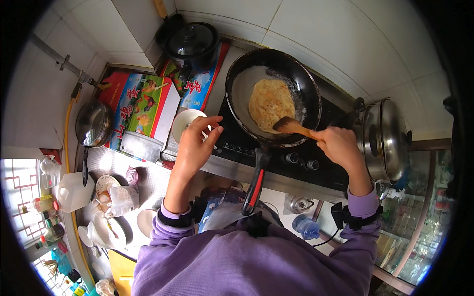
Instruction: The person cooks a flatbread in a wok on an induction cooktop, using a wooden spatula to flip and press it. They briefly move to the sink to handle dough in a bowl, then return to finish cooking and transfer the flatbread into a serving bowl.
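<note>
A round, golden-brown pancake (271, 101) lies in a dark frying pan (311, 92) on the black cooktop (237, 129). My right hand (339, 146) grips the handle of a wooden spatula (290, 125), whose blade rests at the pancake's lower edge. The pan's black and red handle (255, 188) points towards my body, with neither hand on it. My left hand (198, 144) hovers left of the pan, thumb and fingers apart and nothing between them. Partly hidden behind that hand is a white bowl (182, 120).
A cleaver (142, 146) lies by printed cardboard (146, 103) on the left. Beyond stands a lidded black pot (192, 39); a steel pot (385, 137) is at the right. Left counter items include a cut red onion (132, 175), a plastic jug (76, 190) and a small pan (94, 124).
</note>
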Available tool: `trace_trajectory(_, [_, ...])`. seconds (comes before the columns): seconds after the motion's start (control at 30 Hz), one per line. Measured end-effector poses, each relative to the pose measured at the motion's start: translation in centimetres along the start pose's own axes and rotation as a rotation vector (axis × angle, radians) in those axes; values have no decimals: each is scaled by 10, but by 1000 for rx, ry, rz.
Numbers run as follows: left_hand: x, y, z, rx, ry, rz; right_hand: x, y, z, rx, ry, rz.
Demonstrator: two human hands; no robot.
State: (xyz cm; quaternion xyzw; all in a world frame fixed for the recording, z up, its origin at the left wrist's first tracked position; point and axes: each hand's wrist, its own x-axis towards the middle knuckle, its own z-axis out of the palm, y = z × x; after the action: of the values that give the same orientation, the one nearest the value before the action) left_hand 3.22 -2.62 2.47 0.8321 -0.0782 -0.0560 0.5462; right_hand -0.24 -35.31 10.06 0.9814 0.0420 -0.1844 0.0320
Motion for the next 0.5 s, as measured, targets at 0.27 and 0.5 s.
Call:
trace_trajectory(0.27, [15, 6, -1, 123, -7, 111, -3, 9, 11, -139, 173, 64])
trace_trajectory(0.5, [41, 20, 6, 211, -49, 224, 9, 9, 10, -393, 459, -118])
